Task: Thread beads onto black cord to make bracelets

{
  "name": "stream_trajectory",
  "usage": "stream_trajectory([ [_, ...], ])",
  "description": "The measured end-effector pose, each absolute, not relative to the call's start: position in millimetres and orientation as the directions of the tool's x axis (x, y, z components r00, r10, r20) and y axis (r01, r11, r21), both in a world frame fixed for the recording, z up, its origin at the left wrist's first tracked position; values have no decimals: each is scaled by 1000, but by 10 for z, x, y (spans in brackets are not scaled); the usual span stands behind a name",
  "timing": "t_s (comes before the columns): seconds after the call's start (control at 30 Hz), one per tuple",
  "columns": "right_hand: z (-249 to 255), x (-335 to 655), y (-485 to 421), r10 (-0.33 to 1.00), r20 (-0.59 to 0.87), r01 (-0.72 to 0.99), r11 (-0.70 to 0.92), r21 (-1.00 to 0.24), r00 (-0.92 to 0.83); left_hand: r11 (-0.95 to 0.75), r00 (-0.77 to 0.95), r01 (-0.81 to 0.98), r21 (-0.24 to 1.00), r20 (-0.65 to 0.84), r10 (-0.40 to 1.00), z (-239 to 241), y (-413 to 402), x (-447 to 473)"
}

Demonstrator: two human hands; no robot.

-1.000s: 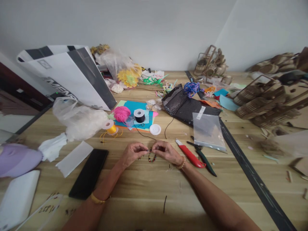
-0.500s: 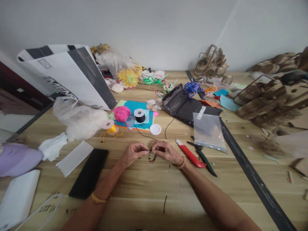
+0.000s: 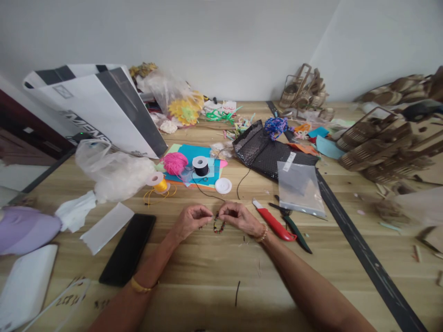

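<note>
A small beaded bracelet (image 3: 218, 226) with dark, red and yellow beads hangs in a loop below the fingers of my right hand (image 3: 240, 217), which pinches its top. Just to the left, my left hand (image 3: 192, 222) is closed in a pinch too, thumb and forefinger together; a bit of the beaded strand shows under its fingertips. A thin black cord runs from the spool of black cord (image 3: 200, 166) towards my hands. Right of my right hand lie a red-handled knife (image 3: 276, 222) and dark green pliers (image 3: 298, 233).
A yellow thread spool (image 3: 159, 183), pink yarn ball (image 3: 175, 163) and white disc (image 3: 223, 186) lie beyond my hands. A black phone (image 3: 128, 249) is at left. Further back are a black bubble mailer (image 3: 263, 154), a clear plastic bag (image 3: 300, 191) and a tall white bag (image 3: 100, 110).
Hardly anything differs. My left hand has shifted very slightly left, opening a little more space between the two hands; both keep their pinch.
</note>
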State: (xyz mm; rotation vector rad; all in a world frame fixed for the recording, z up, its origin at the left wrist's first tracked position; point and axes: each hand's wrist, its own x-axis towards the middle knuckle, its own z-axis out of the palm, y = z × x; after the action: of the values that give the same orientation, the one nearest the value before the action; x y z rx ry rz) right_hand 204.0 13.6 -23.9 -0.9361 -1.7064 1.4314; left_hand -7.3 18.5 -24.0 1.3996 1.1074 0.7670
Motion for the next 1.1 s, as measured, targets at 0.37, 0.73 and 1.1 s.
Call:
stream_trajectory([
  [0.37,-259,2043,146,871,72,66,119,-991,-485,82,330,191,978,-142,933,-214,185,-64],
  [0.73,-285,2043,145,866,84,111,158,-981,-492,64,332,174,983,-120,936,-216,181,-60],
  [1.1,-320,2044,145,862,88,112,165,-980,-499,45,356,168,985,-103,929,-262,182,-48],
])
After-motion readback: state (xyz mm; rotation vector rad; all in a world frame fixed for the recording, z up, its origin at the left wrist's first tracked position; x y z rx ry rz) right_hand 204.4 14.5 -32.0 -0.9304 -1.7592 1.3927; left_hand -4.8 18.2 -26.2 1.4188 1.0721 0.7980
